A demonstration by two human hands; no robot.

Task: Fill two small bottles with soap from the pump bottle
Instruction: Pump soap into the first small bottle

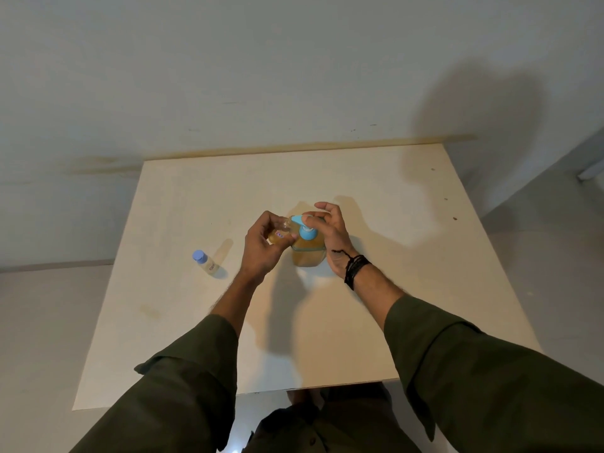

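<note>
— Hands? Your left hand [261, 246] pinches a small open bottle [280, 233], tilted under the spout; your right hand [330, 237] presses its thumb on the pump bottle [307, 253] at mid-table [376, 289].

— Contents? Pump bottle: amber soap. Held bottle: amber, level hidden by fingers. Capped small bottle [206, 263], well left: pale, contents unclear.

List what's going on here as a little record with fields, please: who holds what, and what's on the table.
left hand: grips a small bottle, tilted, its mouth at the pump spout
right hand: thumb on the blue pump head; fingers loosely curled
pump bottle: upright, amber soap inside
second small bottle: capped, stands apart to the left
table: pale top
</note>
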